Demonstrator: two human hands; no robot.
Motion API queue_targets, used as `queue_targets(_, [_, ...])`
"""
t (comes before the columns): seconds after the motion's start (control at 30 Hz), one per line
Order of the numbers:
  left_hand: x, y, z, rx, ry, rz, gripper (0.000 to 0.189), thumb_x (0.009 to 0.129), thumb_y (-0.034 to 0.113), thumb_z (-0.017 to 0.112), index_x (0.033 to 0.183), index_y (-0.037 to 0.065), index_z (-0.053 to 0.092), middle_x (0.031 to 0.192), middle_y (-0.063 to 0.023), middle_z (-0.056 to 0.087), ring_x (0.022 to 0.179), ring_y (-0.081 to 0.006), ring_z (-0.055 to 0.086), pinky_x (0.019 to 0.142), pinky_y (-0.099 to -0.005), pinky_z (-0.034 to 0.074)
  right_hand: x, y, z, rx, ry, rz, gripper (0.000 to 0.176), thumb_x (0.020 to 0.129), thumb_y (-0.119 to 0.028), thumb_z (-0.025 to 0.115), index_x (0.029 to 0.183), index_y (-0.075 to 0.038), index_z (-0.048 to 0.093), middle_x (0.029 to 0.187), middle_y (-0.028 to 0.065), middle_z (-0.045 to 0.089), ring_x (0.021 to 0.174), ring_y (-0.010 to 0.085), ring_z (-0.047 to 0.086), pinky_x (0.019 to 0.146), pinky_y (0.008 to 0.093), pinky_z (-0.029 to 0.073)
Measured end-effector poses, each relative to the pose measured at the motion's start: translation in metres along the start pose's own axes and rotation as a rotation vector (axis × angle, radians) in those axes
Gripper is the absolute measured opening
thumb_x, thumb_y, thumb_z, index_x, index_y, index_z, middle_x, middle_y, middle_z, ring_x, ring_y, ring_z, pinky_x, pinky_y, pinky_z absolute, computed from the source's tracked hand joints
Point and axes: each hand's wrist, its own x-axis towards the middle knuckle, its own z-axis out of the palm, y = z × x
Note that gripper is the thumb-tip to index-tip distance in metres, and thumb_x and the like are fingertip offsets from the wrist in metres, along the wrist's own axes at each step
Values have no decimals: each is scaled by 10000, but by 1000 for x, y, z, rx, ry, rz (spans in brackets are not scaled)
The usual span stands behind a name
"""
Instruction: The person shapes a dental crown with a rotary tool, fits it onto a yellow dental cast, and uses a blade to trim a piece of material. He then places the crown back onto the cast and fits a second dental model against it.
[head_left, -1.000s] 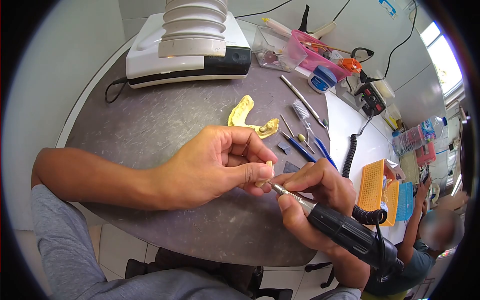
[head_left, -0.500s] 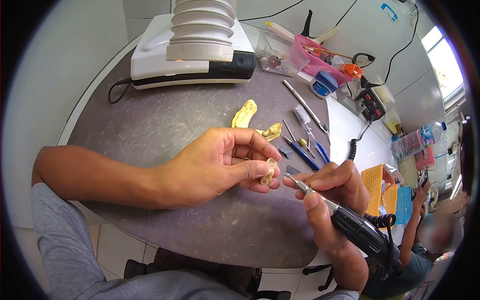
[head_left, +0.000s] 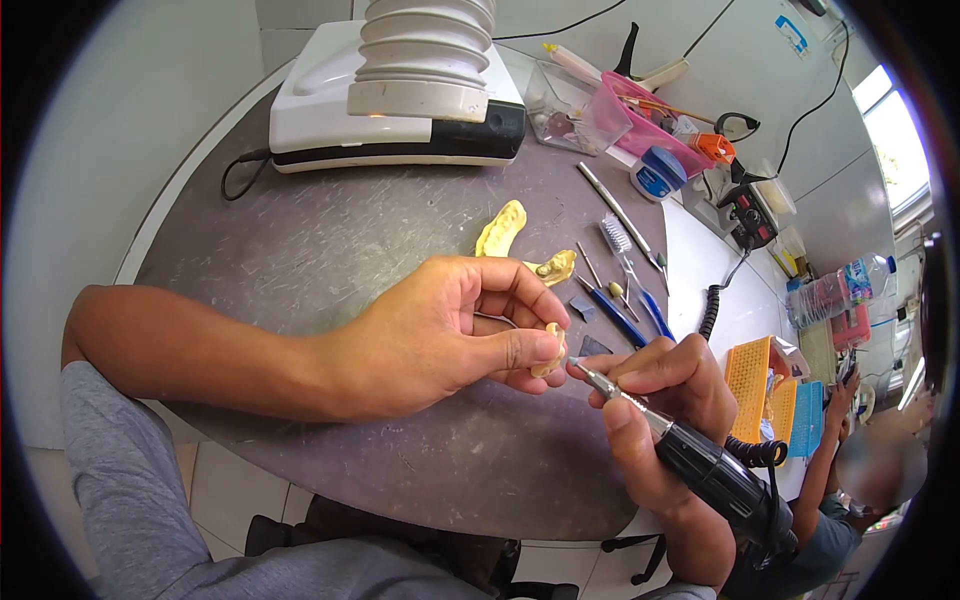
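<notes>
Between the thumb and fingers of my left hand (head_left: pixel 450 335) is a small cream-coloured dental piece (head_left: pixel 549 360), partly covered by the fingertips. My right hand (head_left: pixel 670 410) grips a black and silver rotary handpiece (head_left: pixel 705 468) like a pen. The handpiece's small tip points left and sits right beside the piece; whether they touch I cannot tell. Behind my left hand a yellow dental cast (head_left: pixel 501 230) lies on the grey table (head_left: pixel 330 240), its middle hidden by the fingers.
A white machine (head_left: pixel 320 110) with a ribbed hose (head_left: pixel 425 50) stands at the back. Right of the cast lie a brush (head_left: pixel 616 236), a blue-handled tool (head_left: pixel 612 312) and a metal tool. Further right are a pink basket (head_left: pixel 640 125), blue jar (head_left: pixel 657 173), yellow basket (head_left: pixel 748 385) and another person (head_left: pixel 835 530).
My left hand has turned the cream piece, so its hollow opening shows less. The handpiece tip is now closer to the piece. The whole view has shifted slightly.
</notes>
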Motion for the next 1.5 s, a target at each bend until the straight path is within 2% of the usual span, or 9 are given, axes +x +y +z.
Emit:
queue_targets(0.2, [0, -2, 0, -24, 1, 8, 234, 965, 110, 644, 1145, -16, 565, 1069, -95, 634, 1015, -175, 663, 884, -305, 579, 1, 0, 2, -42, -88, -4, 234, 878, -112, 679, 936, 27, 501, 832, 152, 606, 869, 255, 701, 841, 353, 555])
queue_targets(0.27, [0, -2, 1, -21, 5, 27, 223, 961, 107, 650, 1130, -14, 571, 1059, -90, 638, 1005, -164, 659, 879, -300, 579, 1, 4, 5, -22, -10, -55, 212, 764, -1, 737, 890, 23, 568, 776, 125, 644, 888, 284, 743, 774, 326, 576])
queue_targets(0.47, [0, -4, 1, -7, 13, 31, 208, 951, 94, 661, 1104, -15, 572, 1053, -99, 642, 999, -154, 651, 869, -294, 577, 5, 3, 5, -168, -63, -97, 227, 749, -24, 755, 889, 11, 579, 798, 148, 694, 851, 276, 749, 755, 327, 585])
queue_targets(1.07, [1, -5, 1, 33, 12, 36, 202, 954, 103, 662, 1090, -15, 571, 1036, -99, 654, 962, -136, 651, 851, -275, 568, 6, 1, 1, -166, -105, -75, 237, 744, -37, 757, 910, 6, 593, 864, 182, 723, 858, 271, 749, 785, 334, 587])
queue_targets(1.5, [2, -4, 1, 31, -1, 32, 196, 957, 103, 659, 1088, -14, 572, 1036, -96, 661, 965, -135, 651, 839, -277, 564, 5, -1, 2, -165, -101, -59, 234, 743, -29, 757, 905, 9, 592, 844, 175, 711, 859, 277, 748, 783, 337, 590])
